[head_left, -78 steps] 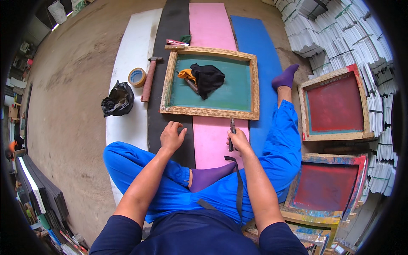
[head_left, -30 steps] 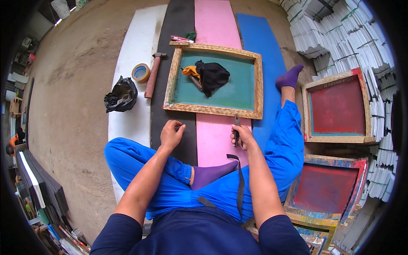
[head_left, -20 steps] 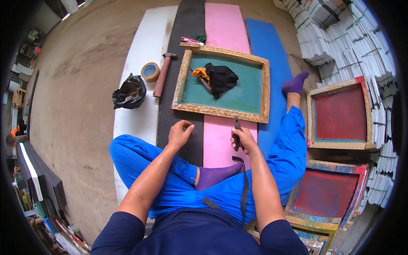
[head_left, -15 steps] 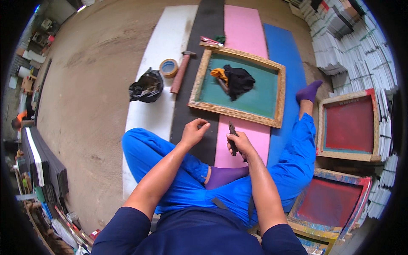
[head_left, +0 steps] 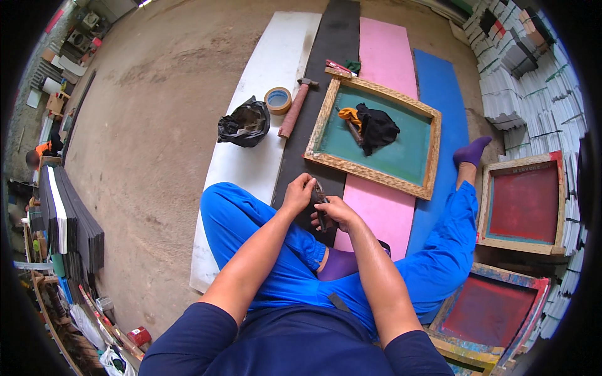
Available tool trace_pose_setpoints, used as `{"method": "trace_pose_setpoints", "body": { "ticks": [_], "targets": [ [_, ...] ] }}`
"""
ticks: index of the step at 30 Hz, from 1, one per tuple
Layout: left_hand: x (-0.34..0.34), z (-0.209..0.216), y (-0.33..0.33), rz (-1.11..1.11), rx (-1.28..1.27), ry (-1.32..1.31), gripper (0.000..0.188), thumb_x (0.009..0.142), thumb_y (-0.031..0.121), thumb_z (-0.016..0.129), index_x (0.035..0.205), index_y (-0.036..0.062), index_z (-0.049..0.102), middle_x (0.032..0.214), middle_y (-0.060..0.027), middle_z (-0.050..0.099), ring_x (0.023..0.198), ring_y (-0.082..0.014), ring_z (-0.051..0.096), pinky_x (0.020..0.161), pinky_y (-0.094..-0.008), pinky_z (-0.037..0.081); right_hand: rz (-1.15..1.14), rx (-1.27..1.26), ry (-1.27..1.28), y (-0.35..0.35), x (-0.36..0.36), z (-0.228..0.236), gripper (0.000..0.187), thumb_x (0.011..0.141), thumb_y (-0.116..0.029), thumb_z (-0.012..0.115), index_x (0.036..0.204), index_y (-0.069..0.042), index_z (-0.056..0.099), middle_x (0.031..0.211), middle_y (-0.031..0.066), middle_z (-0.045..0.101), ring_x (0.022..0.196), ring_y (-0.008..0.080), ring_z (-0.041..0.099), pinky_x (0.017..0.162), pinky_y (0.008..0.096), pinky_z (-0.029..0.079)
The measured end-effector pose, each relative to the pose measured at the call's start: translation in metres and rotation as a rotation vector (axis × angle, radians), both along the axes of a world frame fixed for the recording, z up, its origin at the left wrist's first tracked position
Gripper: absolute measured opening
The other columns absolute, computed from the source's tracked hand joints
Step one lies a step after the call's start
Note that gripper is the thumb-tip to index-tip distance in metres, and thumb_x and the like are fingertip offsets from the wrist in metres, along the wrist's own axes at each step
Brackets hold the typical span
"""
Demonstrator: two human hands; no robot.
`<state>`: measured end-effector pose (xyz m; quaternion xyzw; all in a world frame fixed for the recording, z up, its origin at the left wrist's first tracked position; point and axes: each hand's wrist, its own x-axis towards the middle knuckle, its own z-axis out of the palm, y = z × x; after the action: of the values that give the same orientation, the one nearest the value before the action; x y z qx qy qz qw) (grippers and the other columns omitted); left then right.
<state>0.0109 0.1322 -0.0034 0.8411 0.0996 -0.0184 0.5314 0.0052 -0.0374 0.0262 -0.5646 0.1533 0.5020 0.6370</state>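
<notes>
Gripping pliers, right hand, frame edge near (wide floor leftward)

curled left hand beside curled right hand

I can't read any words from here. A row of pale lettering runs along the top edge of the red screen at my right, and the tape roll near the white board's right edge has blue inside, too small to decipher
</notes>
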Motion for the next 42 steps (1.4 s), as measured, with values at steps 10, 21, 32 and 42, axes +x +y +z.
{"method": "trace_pose_setpoints", "body": {
  "ticks": [10,21,32,42],
  "targets": [
    [-0.001,0.007,0.005,-0.003,0.521,0.163,0.036,0.093,0.043,0.067,0.087,0.0078,0.073,0.094,-0.0167,0.073,0.093,-0.0377,0.07,0.08,-0.0506,0.054,-0.011,-0.066,0.009,-0.021,-0.008,-0.008,0.031,0.103,-0.028,0.059,0.128,-0.01,0.055,0.102,0.011,0.068,0.084,0.0221,0.072,0.063,0.0378,0.057],
    [-0.001,0.032,-0.056,-0.304,0.491,-0.217,0.018,0.089,0.028,0.072,0.094,0.0114,0.069,0.097,-0.0092,0.065,0.095,-0.0319,0.065,0.079,-0.0455,0.054,-0.259,-0.429,-0.229,-0.168,-0.014,-0.013,0.017,0.098,-0.02,0.061,0.103,-0.004,0.059,0.078,0.0047,0.062,0.065,0.0158,0.062,0.059,0.0337,0.054],
    [-0.001,0.025,-0.088,-0.383,0.451,-0.205,0.016,0.089,0.026,0.073,0.091,0.0098,0.071,0.096,-0.0087,0.066,0.095,-0.0322,0.066,0.08,-0.0437,0.054,-0.279,-0.548,-0.165,-0.215,0.002,-0.01,0.018,0.097,-0.017,0.06,0.1,0.0,0.056,0.074,0.0077,0.06,0.061,0.0198,0.063,0.053,0.0376,0.054],
    [-0.003,0.012,-0.079,-0.376,0.443,-0.179,0.016,0.088,0.026,0.073,0.089,0.0094,0.071,0.096,-0.0087,0.066,0.095,-0.0312,0.066,0.081,-0.0434,0.054,-0.154,-0.689,-0.22,-0.214,0.015,-0.005,0.023,0.087,-0.016,0.061,0.08,0.005,0.058,0.068,0.0157,0.063,0.058,0.0267,0.064,0.046,0.0465,0.046]
  ]
}}
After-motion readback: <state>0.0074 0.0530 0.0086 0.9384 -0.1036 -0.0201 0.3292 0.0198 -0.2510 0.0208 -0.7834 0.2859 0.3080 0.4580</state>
